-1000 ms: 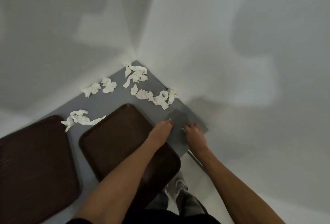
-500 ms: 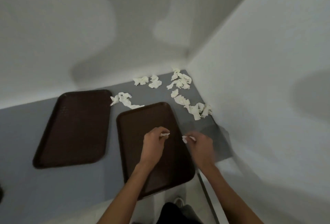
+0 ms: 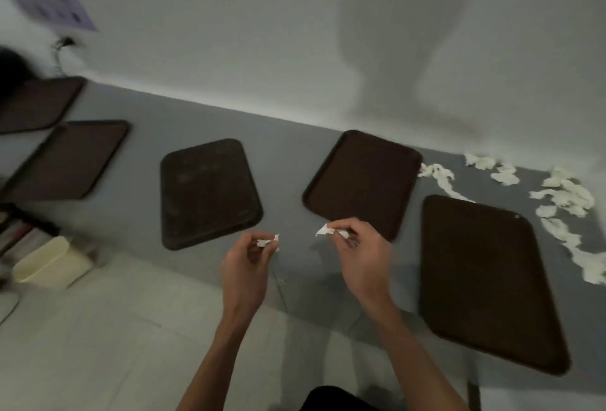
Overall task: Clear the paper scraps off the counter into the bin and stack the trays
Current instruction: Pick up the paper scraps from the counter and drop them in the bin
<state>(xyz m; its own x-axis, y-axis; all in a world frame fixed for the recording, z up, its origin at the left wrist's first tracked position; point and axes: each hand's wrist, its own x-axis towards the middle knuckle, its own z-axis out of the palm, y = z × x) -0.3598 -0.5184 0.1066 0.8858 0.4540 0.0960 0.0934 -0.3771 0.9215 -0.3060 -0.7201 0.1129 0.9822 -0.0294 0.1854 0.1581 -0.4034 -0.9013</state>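
- Brown trays lie flat and unstacked on the grey counter (image 3: 285,151). The nearest tray (image 3: 485,279) is at the right, the second tray (image 3: 364,181) sits behind it to the left, the middle tray (image 3: 210,191) lies further left, and two blurred far trays (image 3: 69,158) are at the left end.
- The left hand (image 3: 244,266) pinches a small white scrap (image 3: 269,241) between thumb and fingertips, over the counter's front edge.
- The right hand (image 3: 364,253) pinches another scrap (image 3: 328,231) the same way, just by the second tray's front corner.
- Loose paper scraps (image 3: 564,197) litter the counter's right end, behind and beside the nearest tray.
- A long strip (image 3: 441,179) runs between the two right trays.
- A cream container (image 3: 49,263) stands on the pale floor (image 3: 98,328) at lower left; it is too blurred to make out further.
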